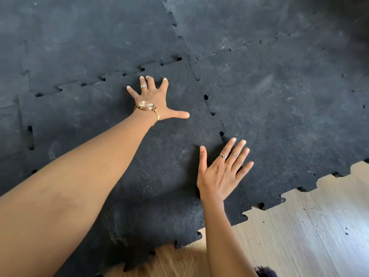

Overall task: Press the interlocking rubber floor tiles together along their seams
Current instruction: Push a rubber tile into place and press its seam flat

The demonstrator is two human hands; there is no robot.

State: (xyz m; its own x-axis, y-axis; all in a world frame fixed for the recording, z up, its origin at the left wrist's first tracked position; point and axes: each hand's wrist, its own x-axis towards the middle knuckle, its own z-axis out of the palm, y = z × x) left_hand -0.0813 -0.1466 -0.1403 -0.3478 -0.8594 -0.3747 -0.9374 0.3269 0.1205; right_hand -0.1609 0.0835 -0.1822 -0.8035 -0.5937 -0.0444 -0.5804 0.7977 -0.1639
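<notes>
Black rubber tiles with puzzle-tooth edges cover the floor. My left hand (154, 97), wearing a gold watch and a ring, lies flat with fingers spread on the near tile (143, 166), just below the far seam (111, 76), which shows small gaps. My right hand (221, 170), also ringed, rests flat with fingers apart across the right seam (214, 111), its fingertips on the neighbouring tile (289, 116). Both hands hold nothing.
Further joined tiles (89, 33) extend to the back and left. Light wooden flooring (299, 226) lies bare at the lower right beyond the toothed tile edge. A dark fuzzy object (265, 271) peeks in at the bottom edge.
</notes>
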